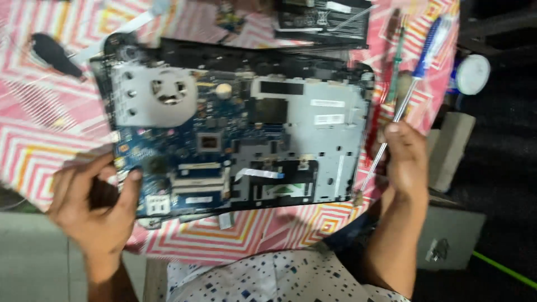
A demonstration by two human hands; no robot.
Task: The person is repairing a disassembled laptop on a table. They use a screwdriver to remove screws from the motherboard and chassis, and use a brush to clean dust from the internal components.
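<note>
An opened laptop base (pixel 335 120) lies on the table with its blue motherboard (pixel 179 145) and a grey fan housing (pixel 154 98) exposed. My left hand (pixel 92 204) grips the near left corner of the board, thumb on top. My right hand (pixel 405 159) is at the laptop's right edge, holding a long screwdriver (pixel 417 75) with a blue and white handle; its metal shaft runs down past my fingers toward the near right corner. The view is blurred.
A red, pink and white zigzag cloth (pixel 50 128) covers the table. A black part (pixel 53 53) lies at far left, a black battery-like block (pixel 324 19) at the back, a green-handled tool (pixel 396 61) and a white round lid (pixel 472 72) at right.
</note>
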